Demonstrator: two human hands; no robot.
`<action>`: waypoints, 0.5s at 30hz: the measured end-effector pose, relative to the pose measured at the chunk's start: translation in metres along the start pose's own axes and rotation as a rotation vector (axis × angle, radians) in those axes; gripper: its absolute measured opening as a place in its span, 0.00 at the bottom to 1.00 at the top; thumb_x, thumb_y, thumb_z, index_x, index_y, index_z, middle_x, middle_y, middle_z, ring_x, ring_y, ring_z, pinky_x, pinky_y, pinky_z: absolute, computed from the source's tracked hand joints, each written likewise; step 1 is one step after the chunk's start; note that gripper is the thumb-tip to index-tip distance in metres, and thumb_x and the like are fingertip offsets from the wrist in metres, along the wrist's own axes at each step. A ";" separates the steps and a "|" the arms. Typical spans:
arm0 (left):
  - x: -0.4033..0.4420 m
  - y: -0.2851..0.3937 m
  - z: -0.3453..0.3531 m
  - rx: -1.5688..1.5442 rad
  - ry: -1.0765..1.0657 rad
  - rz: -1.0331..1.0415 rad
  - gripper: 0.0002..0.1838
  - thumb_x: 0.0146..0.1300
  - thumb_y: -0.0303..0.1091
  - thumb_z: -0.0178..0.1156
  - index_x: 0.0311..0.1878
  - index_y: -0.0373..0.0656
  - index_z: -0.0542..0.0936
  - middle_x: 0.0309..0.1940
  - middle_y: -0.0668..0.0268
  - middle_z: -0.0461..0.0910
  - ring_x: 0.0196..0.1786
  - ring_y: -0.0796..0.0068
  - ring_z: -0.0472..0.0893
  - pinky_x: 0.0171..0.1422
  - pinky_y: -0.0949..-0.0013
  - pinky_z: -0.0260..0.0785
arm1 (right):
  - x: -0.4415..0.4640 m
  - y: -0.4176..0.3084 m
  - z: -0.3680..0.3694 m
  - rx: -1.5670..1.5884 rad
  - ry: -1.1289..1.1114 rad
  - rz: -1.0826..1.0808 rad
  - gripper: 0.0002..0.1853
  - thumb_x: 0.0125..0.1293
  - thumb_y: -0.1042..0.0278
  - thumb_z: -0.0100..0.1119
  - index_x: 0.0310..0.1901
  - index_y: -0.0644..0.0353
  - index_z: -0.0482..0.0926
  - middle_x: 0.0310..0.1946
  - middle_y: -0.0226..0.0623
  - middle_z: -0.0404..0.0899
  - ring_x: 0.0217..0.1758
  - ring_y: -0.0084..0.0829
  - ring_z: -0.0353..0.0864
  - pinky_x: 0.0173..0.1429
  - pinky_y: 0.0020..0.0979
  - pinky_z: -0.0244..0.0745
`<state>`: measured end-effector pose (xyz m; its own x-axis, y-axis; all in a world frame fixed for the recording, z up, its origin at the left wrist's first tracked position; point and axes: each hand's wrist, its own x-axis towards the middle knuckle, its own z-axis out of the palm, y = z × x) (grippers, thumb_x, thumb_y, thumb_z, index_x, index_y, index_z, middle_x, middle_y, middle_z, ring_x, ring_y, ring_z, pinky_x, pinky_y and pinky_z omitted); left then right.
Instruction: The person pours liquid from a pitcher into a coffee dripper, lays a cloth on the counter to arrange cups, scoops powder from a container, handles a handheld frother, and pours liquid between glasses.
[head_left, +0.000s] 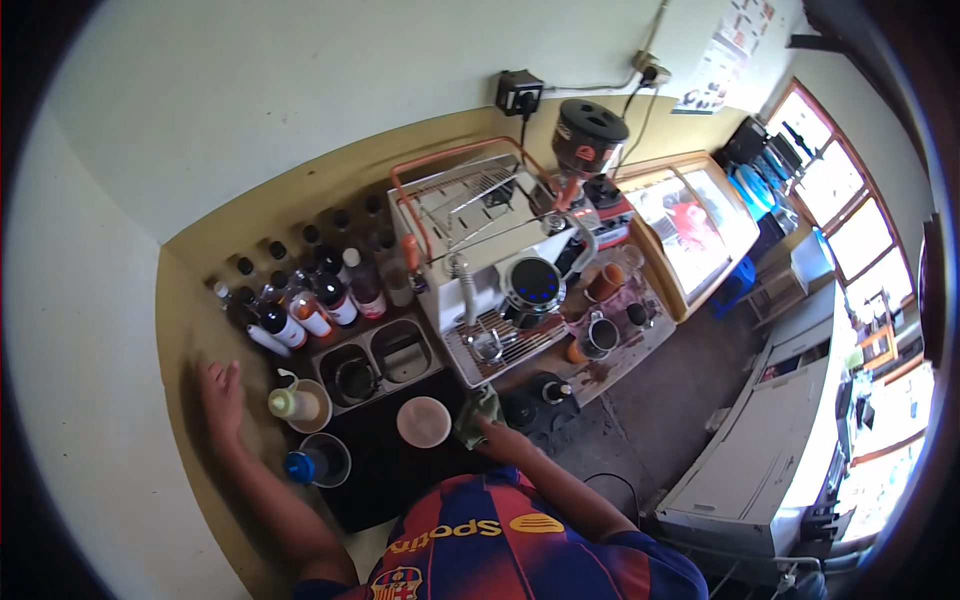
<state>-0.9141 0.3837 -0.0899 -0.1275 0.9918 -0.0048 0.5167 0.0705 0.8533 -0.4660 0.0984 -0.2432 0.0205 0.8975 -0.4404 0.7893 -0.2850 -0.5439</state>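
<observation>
My left hand [222, 400] is raised at the left by the wall, fingers apart and holding nothing, near a pale green-lidded bottle [290, 403]. Wrapped in my right hand [492, 437] is a greenish cloth [480, 412], just in front of the espresso machine [480, 240]. A round pale lid or container [424, 422] sits on the black counter mat [385, 470] between my hands. Behind the mat, two metal bins [402, 352] are set in the counter. Below my left hand's side stands a metal jug with a blue-topped item [300, 466].
Several syrup bottles [310, 312] line the wall at the back left. A coffee grinder [590, 140], a glass display case [690, 225] and a wooden board [630, 340] with cups and a metal pitcher [600, 337] are to the right. White cabinets [750, 430] stand across the floor.
</observation>
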 end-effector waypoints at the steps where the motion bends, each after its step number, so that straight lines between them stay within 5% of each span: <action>1: -0.034 0.035 0.001 -0.036 0.046 -0.004 0.42 0.72 0.45 0.63 0.77 0.29 0.55 0.69 0.39 0.69 0.71 0.56 0.73 0.74 0.60 0.63 | 0.001 -0.001 0.011 -0.053 -0.026 0.051 0.29 0.68 0.57 0.58 0.66 0.63 0.65 0.48 0.60 0.83 0.55 0.53 0.84 0.59 0.53 0.77; 4: -0.083 0.048 0.004 -0.029 0.155 0.180 0.27 0.75 0.45 0.59 0.64 0.31 0.70 0.56 0.46 0.77 0.57 0.61 0.80 0.62 0.63 0.71 | 0.016 0.017 0.047 0.086 0.047 0.073 0.27 0.68 0.60 0.58 0.66 0.61 0.68 0.49 0.56 0.82 0.55 0.55 0.83 0.59 0.50 0.77; 7: -0.113 0.050 0.003 -0.026 0.195 0.054 0.19 0.78 0.46 0.54 0.44 0.35 0.73 0.38 0.57 0.76 0.39 0.70 0.77 0.45 0.67 0.70 | 0.023 0.041 0.074 0.148 0.076 -0.035 0.20 0.69 0.63 0.55 0.60 0.61 0.72 0.48 0.56 0.83 0.55 0.55 0.82 0.58 0.52 0.77; 10: -0.150 0.067 0.047 -0.148 0.415 0.310 0.19 0.81 0.43 0.46 0.35 0.39 0.68 0.29 0.65 0.67 0.30 0.76 0.67 0.36 0.69 0.62 | -0.006 0.038 0.062 0.249 0.103 -0.112 0.16 0.71 0.61 0.55 0.54 0.62 0.77 0.44 0.53 0.83 0.51 0.50 0.84 0.57 0.48 0.78; 13: -0.170 0.066 0.080 -0.304 0.397 0.509 0.11 0.80 0.35 0.46 0.42 0.37 0.70 0.36 0.61 0.72 0.32 0.75 0.70 0.38 0.70 0.66 | -0.048 0.034 0.002 0.382 -0.272 -0.195 0.16 0.74 0.57 0.56 0.52 0.61 0.79 0.41 0.44 0.84 0.46 0.39 0.85 0.54 0.39 0.80; 15: -0.195 0.105 0.114 -0.352 0.403 0.547 0.08 0.80 0.32 0.47 0.48 0.37 0.69 0.39 0.61 0.72 0.33 0.75 0.71 0.41 0.69 0.67 | -0.078 0.057 -0.028 0.632 -0.381 -0.040 0.16 0.75 0.56 0.57 0.49 0.61 0.81 0.40 0.38 0.83 0.44 0.31 0.83 0.52 0.34 0.79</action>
<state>-0.7381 0.2103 -0.0587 -0.2646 0.7556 0.5993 0.3034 -0.5247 0.7954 -0.4058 0.0218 -0.2198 -0.3063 0.7651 -0.5664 0.2782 -0.4971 -0.8219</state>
